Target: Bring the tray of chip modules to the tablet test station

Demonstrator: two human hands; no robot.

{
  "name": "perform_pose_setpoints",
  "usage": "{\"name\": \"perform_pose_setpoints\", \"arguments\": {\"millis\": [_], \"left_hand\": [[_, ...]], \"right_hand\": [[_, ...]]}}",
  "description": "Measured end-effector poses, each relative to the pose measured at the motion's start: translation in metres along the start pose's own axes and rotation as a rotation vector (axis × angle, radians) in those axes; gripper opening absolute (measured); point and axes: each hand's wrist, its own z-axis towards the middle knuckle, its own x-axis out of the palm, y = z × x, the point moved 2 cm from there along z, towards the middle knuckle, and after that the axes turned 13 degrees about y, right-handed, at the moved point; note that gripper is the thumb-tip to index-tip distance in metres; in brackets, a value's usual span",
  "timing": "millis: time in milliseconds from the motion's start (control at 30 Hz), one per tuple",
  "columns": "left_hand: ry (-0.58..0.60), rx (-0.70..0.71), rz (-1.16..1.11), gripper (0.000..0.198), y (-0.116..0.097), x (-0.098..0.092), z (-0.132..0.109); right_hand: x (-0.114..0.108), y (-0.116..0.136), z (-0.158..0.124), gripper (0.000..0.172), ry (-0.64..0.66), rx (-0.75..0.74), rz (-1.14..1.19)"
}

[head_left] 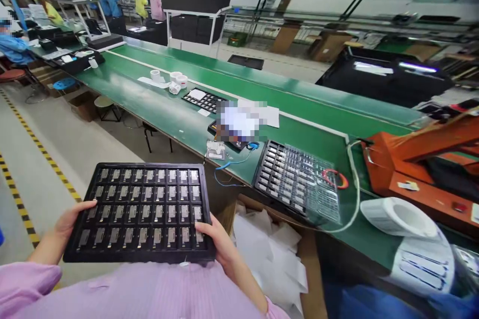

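Note:
A black compartment tray point(140, 254) filled with several small metal parts rests over my lap in pink sleeves. My left hand point(69, 222) grips its left edge, thumb on top. My right hand point(217, 241) grips its right edge, thumb pressed on the tray's rim. Both hands are closed on the tray. The tray is held level in front of the green workbench.
The green bench point(175, 114) carries another parts tray point(295, 179) under a clear lid, a label roll point(396, 217), white cups point(175, 79) and a blue cable point(232, 162). A cardboard box with white paper point(269, 254) sits below. An orange fixture point(422, 159) stands right. Other people work far left.

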Motion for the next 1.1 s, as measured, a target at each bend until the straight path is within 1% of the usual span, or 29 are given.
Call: {"name": "perform_pose_setpoints", "arguments": {"millis": [33,67,167,267,333,367,433,467,533,633,733,800,867,900,933,967,1000,1033,1067,1100], "left_hand": [[0.034,-0.06,0.018,0.04,-0.004,0.025,0.023],[0.064,-0.087,0.028,0.04,-0.006,0.05,0.044],[0.098,-0.051,0.019,0.041,-0.001,0.122,0.098],[0.091,0.035,-0.007,0.043,0.007,0.186,0.144],[0.063,0.112,-0.016,0.046,0.005,0.222,0.171],[0.044,0.149,-0.017,0.047,0.002,0.237,0.184],[0.006,0.211,-0.021,0.048,-0.01,0.262,0.208],[-0.004,0.232,-0.03,0.048,-0.018,0.272,0.22],[-0.005,0.264,-0.059,0.046,-0.036,0.286,0.247],[0.036,0.306,-0.083,0.046,-0.074,0.294,0.3],[0.068,0.343,-0.045,0.048,-0.126,0.297,0.367],[0.085,0.325,0.024,0.051,-0.161,0.299,0.413],[0.106,0.298,0.098,0.053,-0.19,0.303,0.452],[0.118,0.295,0.127,0.054,-0.201,0.304,0.468],[0.132,0.293,0.154,0.054,-0.209,0.306,0.48],[0.147,0.289,0.176,0.054,-0.214,0.307,0.49],[0.158,0.281,0.195,0.052,-0.215,0.308,0.497],[0.167,0.263,0.215,0.05,-0.214,0.307,0.501],[0.167,0.209,0.247,0.047,-0.211,0.307,0.504],[0.162,0.122,0.288,0.045,-0.205,0.305,0.505]], "right_hand": [[-0.018,0.018,0.014,0.053,-0.01,-0.014,0.007],[-0.037,0.037,0.027,0.053,-0.011,-0.027,0.012],[-0.103,0.104,0.069,0.049,0.023,-0.053,0.039],[-0.169,0.174,0.113,0.042,0.011,-0.078,0.114],[-0.204,0.214,0.145,0.035,-0.037,-0.09,0.168],[-0.218,0.229,0.162,0.032,-0.057,-0.096,0.189],[-0.236,0.252,0.197,0.029,-0.088,-0.121,0.223],[-0.241,0.258,0.215,0.029,-0.103,-0.139,0.235],[-0.248,0.261,0.249,0.029,-0.133,-0.168,0.252],[-0.258,0.248,0.287,0.034,-0.173,-0.18,0.269],[-0.276,0.223,0.303,0.042,-0.25,-0.199,0.288],[-0.288,0.2,0.3,0.042,-0.343,-0.208,0.289],[-0.294,0.175,0.284,0.044,-0.489,-0.279,0.302],[-0.295,0.164,0.271,0.045,-0.605,-0.346,0.302],[-0.296,0.156,0.255,0.045,-0.753,-0.423,0.289],[-0.296,0.15,0.235,0.044,-0.922,-0.499,0.26],[-0.297,0.148,0.214,0.042,-1.105,-0.561,0.218],[-0.298,0.148,0.191,0.038,-1.261,-0.608,0.191],[-0.302,0.15,0.169,0.033,-1.381,-0.642,0.175],[-0.307,0.153,0.147,0.027,-1.498,-0.666,0.16]]}}
